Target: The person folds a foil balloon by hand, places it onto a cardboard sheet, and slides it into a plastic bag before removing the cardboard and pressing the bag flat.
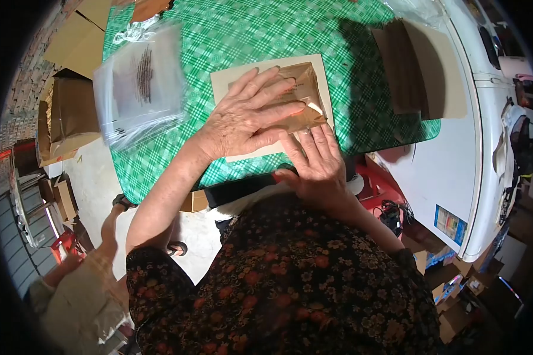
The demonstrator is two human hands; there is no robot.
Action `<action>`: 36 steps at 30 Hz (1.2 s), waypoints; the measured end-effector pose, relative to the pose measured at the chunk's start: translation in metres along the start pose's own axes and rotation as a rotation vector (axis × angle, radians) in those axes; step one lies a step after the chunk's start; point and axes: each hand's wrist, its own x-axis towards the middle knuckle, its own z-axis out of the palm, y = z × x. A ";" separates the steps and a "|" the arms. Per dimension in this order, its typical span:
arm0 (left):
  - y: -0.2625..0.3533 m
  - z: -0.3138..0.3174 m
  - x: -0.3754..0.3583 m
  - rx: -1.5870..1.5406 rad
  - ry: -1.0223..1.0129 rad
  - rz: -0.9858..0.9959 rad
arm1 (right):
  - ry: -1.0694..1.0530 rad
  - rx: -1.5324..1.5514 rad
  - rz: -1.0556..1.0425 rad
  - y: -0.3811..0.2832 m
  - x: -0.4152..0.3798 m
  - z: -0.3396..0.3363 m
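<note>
A brown packet in shiny clear plastic (307,86) lies on a beige cardboard sheet (221,87) on the green checked tablecloth (260,35). Across the packet and the sheet's left part rests my left hand (249,112), palm down with fingers spread. My right hand (318,157) is at the near right edge of the sheet, its fingers stretched out and the tips by the packet's lower edge. Part of the packet is hidden under my left hand. Neither hand is closed around anything.
Clear plastic bags (139,83) are stacked on the table's left side, and flat cardboard pieces (444,71) lie at its right. An open cardboard box (74,112) stands beyond the left edge. Another person (86,296) is at the lower left. A red stool (376,183) is at right.
</note>
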 end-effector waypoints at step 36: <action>0.017 0.002 0.029 0.050 0.069 0.091 | -0.045 0.024 -0.022 0.023 -0.007 -0.030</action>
